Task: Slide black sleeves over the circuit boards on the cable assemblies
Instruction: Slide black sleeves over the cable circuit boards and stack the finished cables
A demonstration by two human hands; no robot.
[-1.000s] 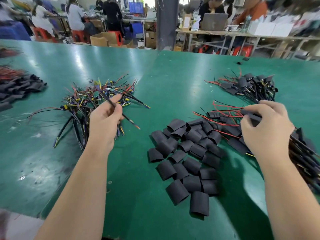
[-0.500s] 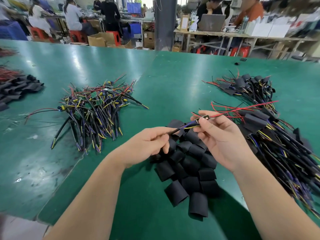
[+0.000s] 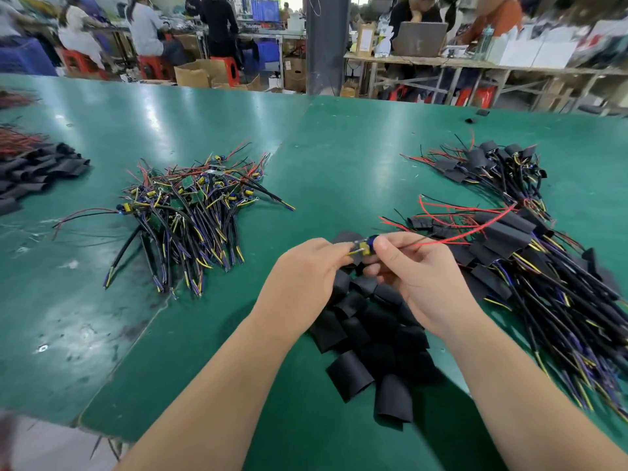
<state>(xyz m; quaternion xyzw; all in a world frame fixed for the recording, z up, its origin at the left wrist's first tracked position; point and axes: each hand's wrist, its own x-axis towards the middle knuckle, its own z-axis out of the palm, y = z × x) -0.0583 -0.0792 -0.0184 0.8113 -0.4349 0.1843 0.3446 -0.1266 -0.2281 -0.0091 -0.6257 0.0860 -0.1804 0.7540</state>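
Centre of the frame: one cable assembly (image 3: 364, 247) is held above the green table (image 3: 306, 147) between both hands, with its small circuit board and a yellow part left exposed between the fingertips.
Left hand (image 3: 306, 277): the grip is closed on the left end of the cable assembly, which is pinched between the thumb and curled fingers.
Right hand (image 3: 419, 277): the grip is closed on the right end of the cable assembly, with the thumb laid on top. A thin red wire (image 3: 475, 234) is seen running from this grip toward the right.
Loose black sleeves (image 3: 370, 338): these are heaped on the table directly beneath the hands, down into the lower centre of the frame. Whether one has been taken up by either hand cannot be told.
Bare assemblies (image 3: 190, 212): a tangled pile with green boards and yellow, purple and red wires is laid left of centre, well apart from the hands.
Sleeved assemblies (image 3: 543, 266): a long bundle with black sleeves fitted is spread along the right side, just beside the right hand.
Far pile (image 3: 492, 164): a smaller bundle of sleeved cables is set at the upper right, beyond the long bundle.
Left edge: another heap of sleeves (image 3: 37, 171) with red wires is partly cut off by the frame.
Top of the frame: people are seated at work benches among red stools, cardboard boxes (image 3: 200, 74) and a grey pillar (image 3: 328, 42). Much of it is blurred.
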